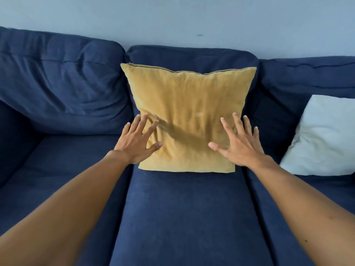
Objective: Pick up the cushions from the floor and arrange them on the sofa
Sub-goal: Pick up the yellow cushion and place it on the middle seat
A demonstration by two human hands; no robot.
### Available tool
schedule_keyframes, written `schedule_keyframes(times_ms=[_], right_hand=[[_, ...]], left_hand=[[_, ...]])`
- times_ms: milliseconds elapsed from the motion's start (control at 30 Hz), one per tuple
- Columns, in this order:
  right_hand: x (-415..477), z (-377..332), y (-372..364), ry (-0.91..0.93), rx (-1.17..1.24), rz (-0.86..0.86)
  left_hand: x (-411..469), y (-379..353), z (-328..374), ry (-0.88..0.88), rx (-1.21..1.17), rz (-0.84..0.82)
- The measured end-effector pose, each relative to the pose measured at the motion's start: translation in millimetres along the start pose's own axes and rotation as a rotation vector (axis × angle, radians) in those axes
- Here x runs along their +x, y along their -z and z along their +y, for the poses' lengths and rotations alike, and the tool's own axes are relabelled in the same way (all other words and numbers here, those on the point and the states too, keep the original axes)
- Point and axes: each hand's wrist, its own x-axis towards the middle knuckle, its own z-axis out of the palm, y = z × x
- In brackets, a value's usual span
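- A square mustard-yellow fabric cushion stands upright on the middle seat of a dark navy-blue fabric sofa, leaning back against the middle back pad, its zipped edge uppermost.
- Its bottom edge rests on the seat near the back of the sofa, well away from the front edge.
- The left hand lies flat against the lower left part of the yellow cushion, fingers spread wide, thumb pointing inward; the fabric is dented and creased beside it.
- The right hand presses flat on the lower right part of the same cushion, fingers fanned apart, thumb stretched toward the middle. Neither hand pinches or grasps anything.
- Both bare forearms reach in from the lower corners of the view, over the seat gaps.
- A pale blue-grey square fabric cushion leans tilted on the right seat, against the right back pad, apart from the yellow one.
- A plain light grey wall rises behind the sofa.
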Motion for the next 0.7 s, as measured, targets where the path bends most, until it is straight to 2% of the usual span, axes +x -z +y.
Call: schedule_keyframes(times_ms=[433, 700], right_hand=[[-65, -57, 91, -0.023, -0.039, -0.25], [-121, -113, 118, 0.069, -0.07, -0.22]], left_hand=[[-83, 98, -17, 0.035, 0.045, -0.177], [-181, 121, -32, 0.135, 0.097, -0.148]])
